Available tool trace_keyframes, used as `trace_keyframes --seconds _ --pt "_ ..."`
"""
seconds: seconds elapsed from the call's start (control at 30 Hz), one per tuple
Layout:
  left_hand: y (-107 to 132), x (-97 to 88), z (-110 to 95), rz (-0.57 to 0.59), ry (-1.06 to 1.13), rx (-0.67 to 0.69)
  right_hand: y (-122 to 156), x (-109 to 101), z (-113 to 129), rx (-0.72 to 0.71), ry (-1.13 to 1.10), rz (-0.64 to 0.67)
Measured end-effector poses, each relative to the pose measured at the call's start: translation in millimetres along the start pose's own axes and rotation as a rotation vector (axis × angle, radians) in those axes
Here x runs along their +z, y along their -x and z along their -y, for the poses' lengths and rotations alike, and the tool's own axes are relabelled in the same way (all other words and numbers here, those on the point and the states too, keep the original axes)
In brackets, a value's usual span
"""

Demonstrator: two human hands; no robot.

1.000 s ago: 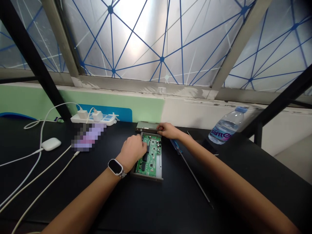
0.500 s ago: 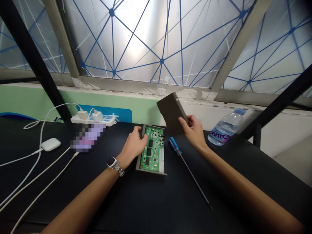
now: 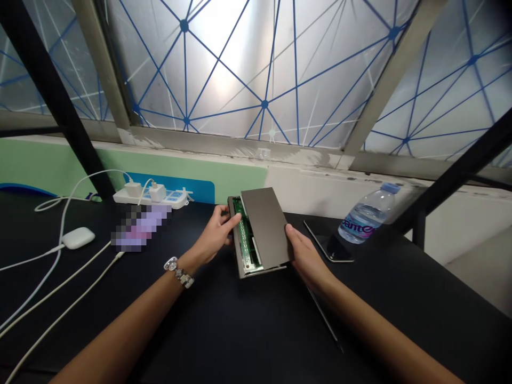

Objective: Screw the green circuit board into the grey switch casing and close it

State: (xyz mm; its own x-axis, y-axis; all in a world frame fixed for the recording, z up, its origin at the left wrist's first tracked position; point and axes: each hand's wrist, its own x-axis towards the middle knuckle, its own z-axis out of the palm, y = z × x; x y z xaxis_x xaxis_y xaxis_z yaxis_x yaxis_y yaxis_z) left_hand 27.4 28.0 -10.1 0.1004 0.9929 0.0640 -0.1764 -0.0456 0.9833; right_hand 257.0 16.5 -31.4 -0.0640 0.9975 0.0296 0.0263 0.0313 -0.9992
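My left hand (image 3: 212, 233) grips the left side of a shallow metal case base (image 3: 237, 246), thumb over its edge and fingers around the outside. A green circuit board (image 3: 245, 240) lies in the base; only its left strip shows. Over the rest sits a grey-brown metal cover (image 3: 266, 226), slightly askew. My right hand (image 3: 307, 250) is closed on the cover's right edge. Below that hand, the thin shaft of a screwdriver (image 3: 326, 318) lies on the black table; its handle is hidden.
A dark phone (image 3: 332, 245) lies right of my right hand, beside a water bottle (image 3: 368, 214). At the left are a power strip (image 3: 172, 200) with plugs, a white charging case (image 3: 79, 238), a blurred-out purple item (image 3: 142, 228) and several white cables.
My right hand has brought the cover down and left onto the case base, hiding most of the board. The base is tilted now. The phone has come into sight behind my right hand.
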Motion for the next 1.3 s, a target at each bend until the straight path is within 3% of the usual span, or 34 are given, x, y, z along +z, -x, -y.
trace_keyframes --seconds 0.23,0.4,0.73,1.3 --pt "0 2.6 3 0.006 0.034 0.043 7 6 -4 -0.029 0.185 -0.041" --pt "1 3.3 5 0.011 0.038 0.057 11 9 -3 -0.041 0.173 0.018" --pt "2 3.2 3 0.033 0.027 0.098 8 5 -3 -0.112 0.210 -0.064" --pt "1 2.1 6 0.036 0.041 0.100 12 9 1 -0.139 0.280 0.044"
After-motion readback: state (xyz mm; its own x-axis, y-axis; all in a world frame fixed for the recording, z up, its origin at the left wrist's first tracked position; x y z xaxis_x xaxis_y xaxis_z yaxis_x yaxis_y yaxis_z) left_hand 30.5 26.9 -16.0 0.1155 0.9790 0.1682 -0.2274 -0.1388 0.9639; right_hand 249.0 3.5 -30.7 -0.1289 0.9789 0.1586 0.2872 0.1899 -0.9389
